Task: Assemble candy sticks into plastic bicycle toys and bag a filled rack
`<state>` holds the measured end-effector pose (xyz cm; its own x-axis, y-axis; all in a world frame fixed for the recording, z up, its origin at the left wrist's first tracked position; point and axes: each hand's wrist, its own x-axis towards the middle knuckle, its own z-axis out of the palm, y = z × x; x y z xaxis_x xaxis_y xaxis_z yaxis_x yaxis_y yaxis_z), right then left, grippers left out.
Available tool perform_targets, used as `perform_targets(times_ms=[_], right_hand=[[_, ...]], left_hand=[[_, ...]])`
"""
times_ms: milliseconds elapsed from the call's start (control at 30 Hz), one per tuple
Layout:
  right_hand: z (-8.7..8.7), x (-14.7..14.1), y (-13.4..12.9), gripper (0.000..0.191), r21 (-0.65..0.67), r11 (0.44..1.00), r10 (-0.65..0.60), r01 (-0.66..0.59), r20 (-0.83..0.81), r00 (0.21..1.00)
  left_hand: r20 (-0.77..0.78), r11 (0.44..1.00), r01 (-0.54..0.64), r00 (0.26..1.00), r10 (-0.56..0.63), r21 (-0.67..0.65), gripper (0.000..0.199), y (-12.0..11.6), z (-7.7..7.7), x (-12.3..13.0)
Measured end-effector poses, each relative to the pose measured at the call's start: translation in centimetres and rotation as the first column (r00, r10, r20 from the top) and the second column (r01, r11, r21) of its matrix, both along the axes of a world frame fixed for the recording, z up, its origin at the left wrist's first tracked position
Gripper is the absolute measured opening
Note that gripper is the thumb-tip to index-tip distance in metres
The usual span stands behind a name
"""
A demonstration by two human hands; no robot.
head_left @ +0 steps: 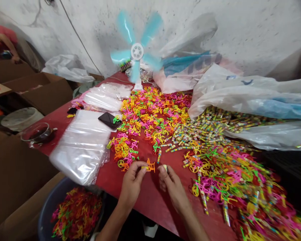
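My left hand pinches an orange plastic toy piece, shaped like a small bicycle frame, above the red table. A yellow bit shows at its fingertips. My right hand is closed just to the right, apart from the orange piece. Between its thumb and fingers pokes the pale end of a small candy tube; the rest of it is hidden. Beyond the hands lies a heap of bright plastic toy pieces. Many slim candy tubes are piled at the right back, one of them near my fingertips.
Clear plastic bags and a phone lie on the left of the red table. A turquoise fan spins at the back. Assembled pieces with tubes heap up right. A tub of pieces stands below left. Another person is far left.
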<state>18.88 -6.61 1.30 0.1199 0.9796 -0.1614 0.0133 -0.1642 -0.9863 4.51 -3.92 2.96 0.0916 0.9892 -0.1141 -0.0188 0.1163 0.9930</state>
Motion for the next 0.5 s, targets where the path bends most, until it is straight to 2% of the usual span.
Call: perform_targets(times_ms=[67,100,133,200,267,333,367,433,500], right_hand=[[0.2,-0.2,0.1,0.041,-0.137,0.988,0.04,-0.067,-0.187,0.981],[0.2,-0.2,0.1,0.042,-0.164,0.983,0.047,-0.081,-0.203,0.978],[0.2,-0.3,0.1,0.042,-0.15,0.986,0.043,-0.067,-0.156,0.987],[0.1,-0.3,0.1,0.038,-0.04,0.999,-0.019,0.023,0.086,0.996],[-0.1,-0.5,-0.2,0.03,0.114,0.991,-0.109,0.071,0.373,0.921],[-0.2,-0.8,-0.7,0.022,0.212,0.977,-0.135,0.021,0.542,0.83],[-0.2,-1.0,-0.9,0.018,0.232,0.972,-0.113,-0.028,0.57,0.814],[0.1,-1.3,-1.4,0.015,0.252,0.961,-0.045,-0.113,0.546,0.836],[0.5,-1.3,-1.7,0.019,0.246,0.957,0.024,-0.155,0.464,0.885]], left_hand=[[-0.028,0.993,0.076,0.997,-0.074,0.09,0.018,-0.5,-0.1,-0.1],[-0.045,0.988,0.104,0.994,-0.099,0.115,0.018,-0.7,-0.2,-0.1],[-0.078,0.985,0.108,0.992,-0.098,0.132,0.018,-0.9,-0.3,0.0],[-0.178,0.985,0.039,0.984,-0.009,0.166,0.021,-1.4,-0.6,0.1],[-0.26,0.984,-0.02,0.963,0.066,0.176,0.026,-1.6,-0.7,0.4],[-0.264,0.993,0.0,0.964,0.031,0.116,0.028,-1.7,-0.4,0.7],[-0.233,0.998,0.024,0.973,-0.008,0.064,0.028,-1.7,-0.2,0.8],[-0.121,0.997,0.047,0.991,-0.053,-0.056,0.03,-1.5,0.2,0.9],[0.007,0.985,0.036,0.999,-0.035,-0.167,0.033,-1.3,0.3,0.6]])
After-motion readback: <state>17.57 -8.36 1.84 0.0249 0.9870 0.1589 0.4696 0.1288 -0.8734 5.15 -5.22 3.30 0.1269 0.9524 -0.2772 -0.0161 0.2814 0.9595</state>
